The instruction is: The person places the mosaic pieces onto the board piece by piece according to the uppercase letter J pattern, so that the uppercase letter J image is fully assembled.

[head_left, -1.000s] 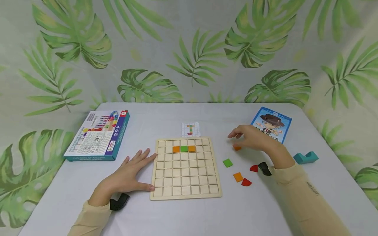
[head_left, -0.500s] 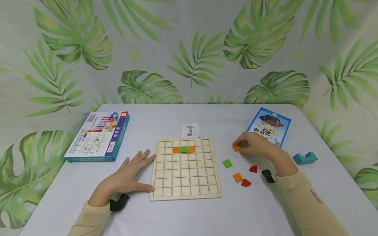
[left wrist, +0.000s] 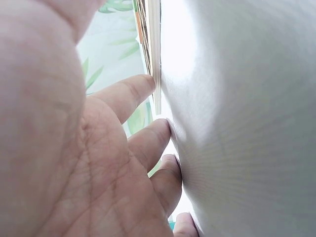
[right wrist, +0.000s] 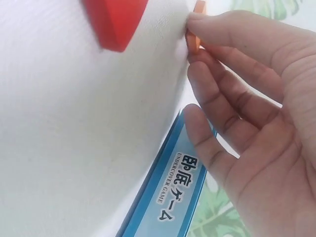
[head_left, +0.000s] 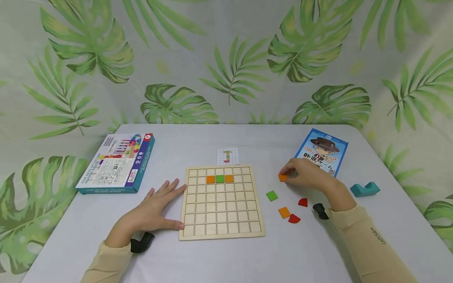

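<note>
In the head view, my right hand (head_left: 307, 173) pinches an orange square tile (head_left: 282, 177) between thumb and fingers, close over the table right of the board. The right wrist view shows that tile (right wrist: 196, 27) edge-on at the thumb tip. My left hand (head_left: 157, 208) lies spread with straight fingers, its index finger and thumb at the left edge of the wooden grid board (head_left: 222, 234). On the board, a green tile (head_left: 220, 179) sits between two orange tiles (head_left: 210, 179) in the second row. A small pattern card (head_left: 228, 156) lies just behind the board.
Right of the board lie a green tile (head_left: 272, 195), an orange tile (head_left: 284, 212) and two red quarter-round pieces (head_left: 294, 218). A blue game box (head_left: 323, 147) and a teal block (head_left: 365, 189) stand farther right. A larger box (head_left: 115, 163) lies at the left.
My right hand, earlier reaching over the orange tile with fingers spread, has drawn slightly toward me and now pinches it, one edge lifted. My left hand and the board have stayed put.
</note>
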`<state>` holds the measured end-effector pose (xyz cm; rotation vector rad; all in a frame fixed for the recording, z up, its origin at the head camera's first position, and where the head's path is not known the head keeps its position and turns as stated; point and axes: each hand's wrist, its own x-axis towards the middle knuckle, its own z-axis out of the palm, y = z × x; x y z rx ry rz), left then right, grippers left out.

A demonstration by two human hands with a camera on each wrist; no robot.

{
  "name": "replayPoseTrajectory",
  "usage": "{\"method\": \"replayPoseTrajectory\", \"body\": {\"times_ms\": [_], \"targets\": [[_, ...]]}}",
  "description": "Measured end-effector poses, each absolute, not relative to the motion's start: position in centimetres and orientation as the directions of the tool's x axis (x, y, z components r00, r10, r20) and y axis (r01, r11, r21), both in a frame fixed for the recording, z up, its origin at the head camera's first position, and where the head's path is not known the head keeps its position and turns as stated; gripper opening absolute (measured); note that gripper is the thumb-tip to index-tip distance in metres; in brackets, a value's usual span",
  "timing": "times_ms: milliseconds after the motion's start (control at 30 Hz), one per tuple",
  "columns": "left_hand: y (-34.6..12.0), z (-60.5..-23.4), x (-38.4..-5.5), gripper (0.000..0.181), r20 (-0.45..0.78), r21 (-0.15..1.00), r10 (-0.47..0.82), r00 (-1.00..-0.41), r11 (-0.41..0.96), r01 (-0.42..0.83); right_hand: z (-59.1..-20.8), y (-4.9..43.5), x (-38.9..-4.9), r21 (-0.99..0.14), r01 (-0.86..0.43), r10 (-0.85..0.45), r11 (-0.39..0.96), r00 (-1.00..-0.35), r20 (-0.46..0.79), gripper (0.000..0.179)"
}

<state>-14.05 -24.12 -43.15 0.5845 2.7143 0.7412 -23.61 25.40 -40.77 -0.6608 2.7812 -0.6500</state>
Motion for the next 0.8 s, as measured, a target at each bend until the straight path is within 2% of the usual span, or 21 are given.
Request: {"method": "replayPoseTrajectory", "body": {"times_ms": [333,567,800], "targets": [[-24.2,-43.2,-14.0,0.115,-0.145,0.534,0.45,-0.881,0.785,0.313,-40.6,24.2,-23.7,-0.475,-0.402,-0.487,0.783,-0.871,-0.066,0.024],[-24.2,-43.1,-14.1,0.115,-0.156,0.535,0.447,-0.881,0.788,0.305,-40.1,22.4,-24.0,-0.479,-0.463,-0.536,0.746,-0.844,-0.02,0.021],[-24.2,-43.2,-14.1,0.115,-0.152,0.538,0.447,-0.882,0.786,0.305,-39.6,20.3,-24.3,-0.487,-0.469,-0.558,0.737,-0.829,-0.045,0.022]]}}
